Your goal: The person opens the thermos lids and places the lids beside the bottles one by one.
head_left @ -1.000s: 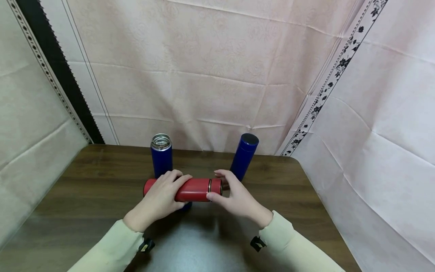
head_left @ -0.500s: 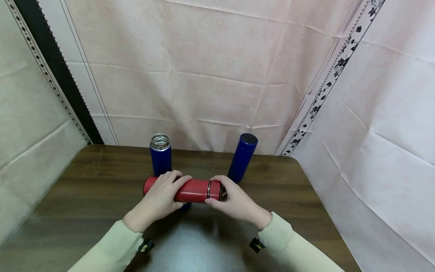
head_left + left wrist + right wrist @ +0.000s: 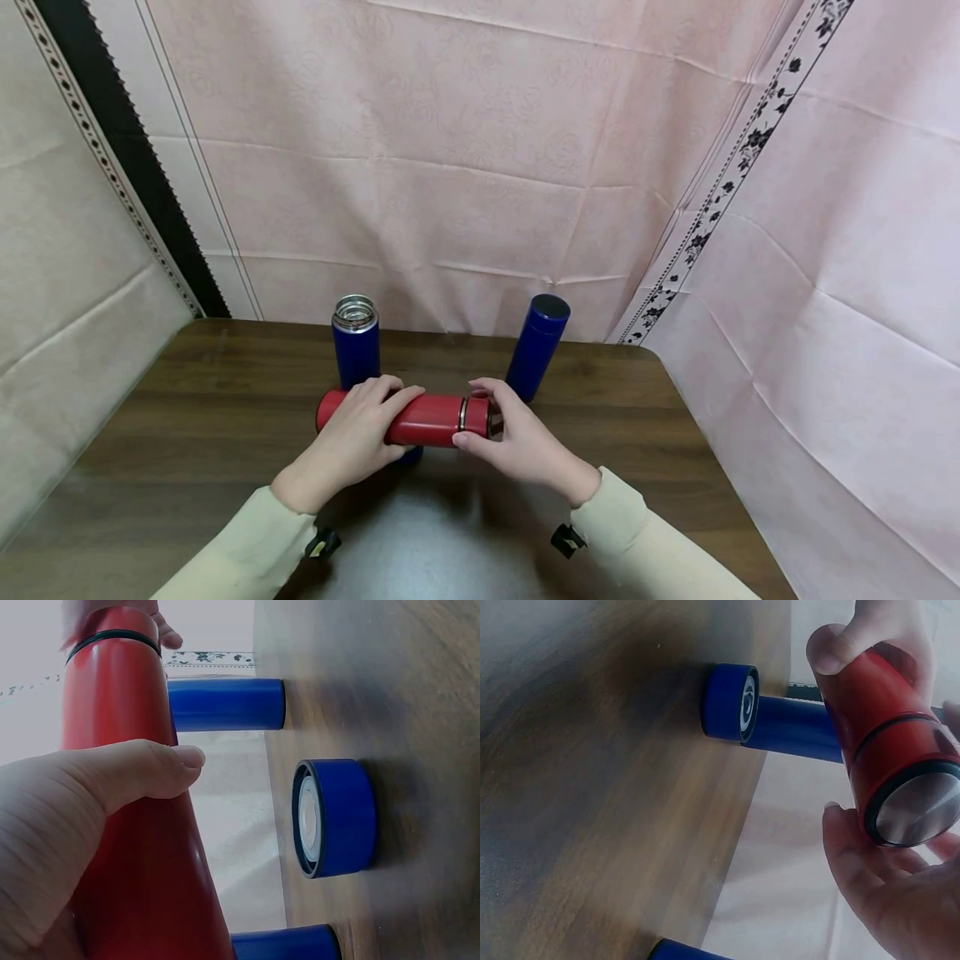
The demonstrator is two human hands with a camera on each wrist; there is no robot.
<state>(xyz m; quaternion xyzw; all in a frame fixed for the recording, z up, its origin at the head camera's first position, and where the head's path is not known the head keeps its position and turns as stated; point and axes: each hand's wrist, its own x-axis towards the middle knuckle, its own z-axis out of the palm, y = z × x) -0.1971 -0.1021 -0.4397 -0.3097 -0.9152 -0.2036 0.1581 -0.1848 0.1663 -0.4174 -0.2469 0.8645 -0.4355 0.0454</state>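
A red thermos (image 3: 427, 420) is held sideways above the table. My left hand (image 3: 352, 437) grips its body, the thumb lying across it in the left wrist view. At the other end my right hand (image 3: 521, 437) has its fingers curled loosely round the red cap (image 3: 900, 757), thumb on the near side. The cap sits on the thermos, with a dark ring at the seam and a shiny end face. Below the thermos a blue lid (image 3: 341, 817) rests on the table, its pale inside showing; in the head view the left hand and thermos mostly hide it.
An uncapped blue thermos (image 3: 356, 346) with a bare steel mouth stands behind my left hand. Beyond my right hand is another blue thermos (image 3: 538, 346), its dark-topped cap on. The brown wooden table (image 3: 187, 433) ends at a pale cloth wall (image 3: 450, 167).
My right hand closed its fingers onto the red cap, then loosened and shifted them slightly back. The left hand and the thermos have barely moved.
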